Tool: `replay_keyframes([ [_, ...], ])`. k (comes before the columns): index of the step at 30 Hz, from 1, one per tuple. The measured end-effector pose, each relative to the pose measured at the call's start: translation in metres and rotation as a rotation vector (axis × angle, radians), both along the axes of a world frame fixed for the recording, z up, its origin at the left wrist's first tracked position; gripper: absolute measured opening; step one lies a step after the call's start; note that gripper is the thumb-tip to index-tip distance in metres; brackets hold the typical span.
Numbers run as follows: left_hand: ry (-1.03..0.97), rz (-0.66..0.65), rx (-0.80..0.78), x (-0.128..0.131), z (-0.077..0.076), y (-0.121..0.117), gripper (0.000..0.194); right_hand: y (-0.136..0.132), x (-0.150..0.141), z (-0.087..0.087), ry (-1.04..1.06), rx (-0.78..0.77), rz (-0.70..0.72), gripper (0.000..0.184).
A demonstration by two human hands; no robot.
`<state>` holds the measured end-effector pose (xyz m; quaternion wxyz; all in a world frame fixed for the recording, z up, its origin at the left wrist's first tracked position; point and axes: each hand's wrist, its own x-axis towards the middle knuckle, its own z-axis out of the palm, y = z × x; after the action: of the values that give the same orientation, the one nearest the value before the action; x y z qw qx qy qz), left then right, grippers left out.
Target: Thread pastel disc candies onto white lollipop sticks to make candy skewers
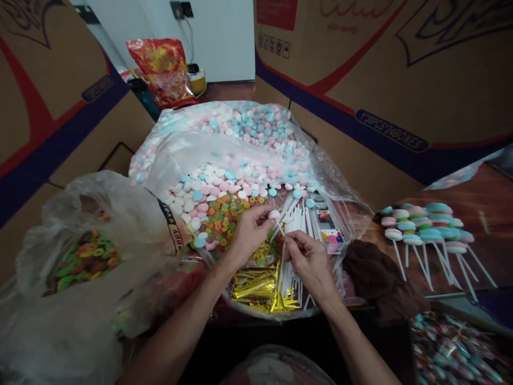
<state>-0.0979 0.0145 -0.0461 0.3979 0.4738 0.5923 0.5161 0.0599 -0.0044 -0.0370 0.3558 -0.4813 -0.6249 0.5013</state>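
Note:
My left hand pinches a small pink and white candy between thumb and fingers. A white lollipop stick slants down from that candy, and my right hand is closed on its lower end. Under my hands a pile of white sticks lies beside gold twist ties. Colourful ring gummies are heaped just left of and behind my left hand. Farther back, pink, blue and white round candies spill from a large clear plastic bag.
Stacked-candy lollipops lie at the right, near a dark brown cloth. A bin of wrapped sweets sits at lower right. Another plastic bag of ring gummies stands left. Large cardboard boxes flank the table; a red packet stands behind.

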Motion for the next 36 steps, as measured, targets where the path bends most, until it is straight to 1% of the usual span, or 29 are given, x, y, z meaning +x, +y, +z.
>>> replay_keyframes([
  [5,0.175,0.074,0.071,0.003,-0.001,-0.016,0.026,-0.005,-0.01,0.002,0.002,0.008,-0.024,0.027],
  [8,0.25,0.118,0.072,0.003,0.002,-0.025,0.026,-0.009,-0.018,-0.001,-0.006,0.024,-0.038,0.027],
  [10,0.278,0.121,0.063,0.004,0.005,-0.031,0.027,-0.012,-0.023,-0.001,-0.006,0.018,-0.036,0.026],
  [14,0.284,0.042,0.045,0.007,0.01,-0.047,0.031,-0.013,-0.029,0.0,0.029,-0.016,-0.04,0.023],
  [16,0.297,-0.022,0.021,0.009,0.012,-0.054,0.036,-0.012,-0.027,-0.002,0.041,-0.021,-0.053,0.023],
  [18,0.312,-0.087,0.004,0.009,0.015,-0.056,0.04,-0.009,-0.022,-0.006,0.021,-0.003,-0.052,0.024],
  [20,0.348,-0.128,0.014,0.005,0.019,-0.05,0.041,-0.006,-0.014,-0.01,-0.015,0.023,-0.047,0.025],
  [21,0.388,-0.128,0.028,0.002,0.021,-0.043,0.04,-0.004,-0.009,-0.012,-0.03,0.032,-0.048,0.025],
  [22,0.451,-0.118,0.041,-0.001,0.023,-0.034,0.039,-0.002,-0.005,-0.013,-0.044,0.039,-0.052,0.026],
  [24,0.646,-0.046,0.053,-0.009,0.025,-0.012,0.035,0.0,0.002,-0.015,-0.06,0.049,-0.066,0.027],
  [25,0.744,-0.034,0.044,-0.012,0.024,-0.002,0.033,0.001,0.004,-0.015,-0.064,0.051,-0.07,0.027],
  [26,0.826,-0.052,0.032,-0.015,0.023,0.008,0.032,0.001,0.005,-0.016,-0.066,0.051,-0.072,0.027],
  [28,0.925,-0.13,0.031,-0.018,0.019,0.024,0.032,0.0,0.006,-0.017,-0.07,0.052,-0.075,0.027],
  [30,0.994,-0.18,0.014,-0.019,0.015,0.032,0.03,-0.001,0.005,-0.018,-0.072,0.056,-0.082,0.027],
  [31,1.014,-0.18,-0.001,-0.018,0.013,0.033,0.028,-0.001,0.004,-0.019,-0.07,0.058,-0.089,0.028],
  [33,0.998,-0.136,-0.024,-0.018,0.011,0.035,0.024,-0.002,0.003,-0.019,-0.062,0.06,-0.099,0.027],
  [34,0.939,-0.103,-0.022,-0.019,0.01,0.034,0.022,-0.002,0.003,-0.019,-0.058,0.057,-0.097,0.027],
  [35,0.835,-0.073,-0.012,-0.019,0.011,0.034,0.019,-0.001,0.003,-0.019,-0.052,0.056,-0.091,0.027],
  [36,0.687,-0.05,-0.002,-0.02,0.012,0.034,0.017,-0.002,0.003,-0.018,-0.043,0.056,-0.083,0.026],
])
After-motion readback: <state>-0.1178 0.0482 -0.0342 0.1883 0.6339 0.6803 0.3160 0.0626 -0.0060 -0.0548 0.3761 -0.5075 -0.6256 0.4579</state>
